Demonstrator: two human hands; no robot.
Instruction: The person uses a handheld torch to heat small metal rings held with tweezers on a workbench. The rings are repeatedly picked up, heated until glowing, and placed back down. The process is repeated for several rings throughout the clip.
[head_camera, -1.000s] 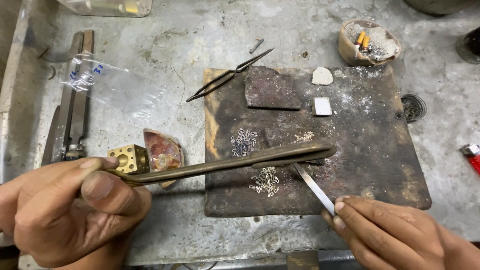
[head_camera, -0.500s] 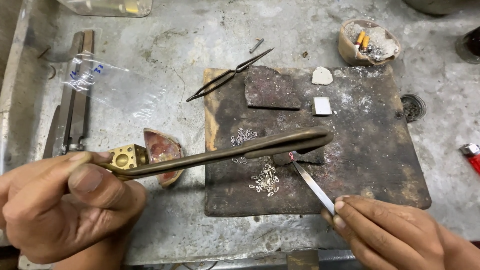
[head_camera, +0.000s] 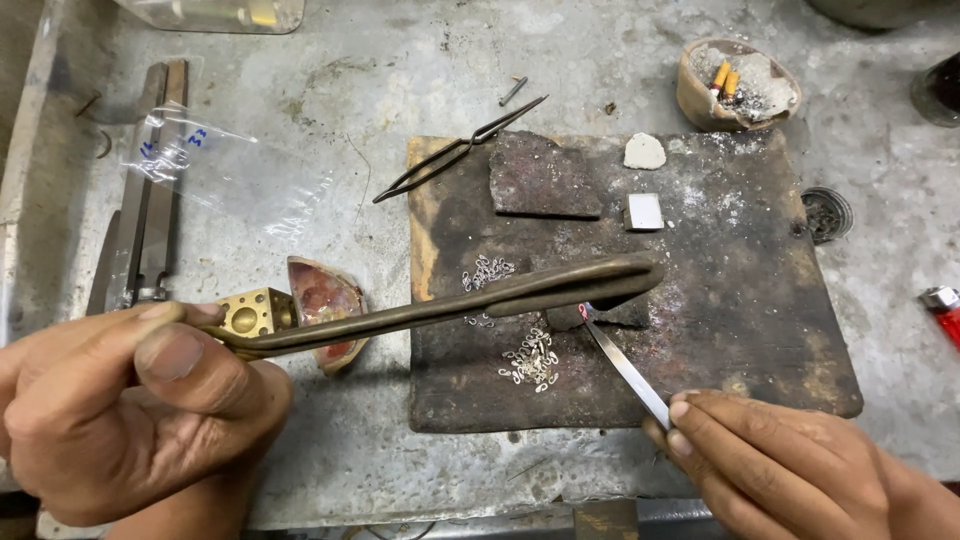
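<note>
Grey, scuffed metal covers the workbench (head_camera: 330, 110), and a dark scorched slab (head_camera: 760, 330) lies across its middle as the working area, likely there to spare the bench top from heat.

At lower left of the frame the left hand (head_camera: 130, 410) is closed around the near end of a long, curved brown tube (head_camera: 450, 305), thumb pressed on top. The tube reaches rightward so that its far tip hangs over the centre of the slab, aimed at the spot being worked. At lower right the right hand (head_camera: 790, 470) pinches slim steel tweezers (head_camera: 625, 360) between its fingertips; their tips meet the slab just under the tube's end, apparently steadying a tiny piece, too small to make out.

Just beside those tips, small silvery links (head_camera: 530, 360) lie in a loose pile, with a second cluster (head_camera: 487, 270) a little higher, both within easy reach. A flat dark block (head_camera: 545, 175), a small white square (head_camera: 645, 211) and a pale lump (head_camera: 645, 151) sit in the slab's upper part, out of the way.

Left of the slab stand a brass cube with round hollows (head_camera: 245, 312) and a reddish half-shell dish (head_camera: 325, 310). Spare dark tweezers (head_camera: 455, 150) lie at upper centre, a clear plastic bag (head_camera: 215, 175) at upper left, an ash-filled bowl (head_camera: 740, 85) at upper right, and a red lighter (head_camera: 945, 310) at the right edge.
</note>
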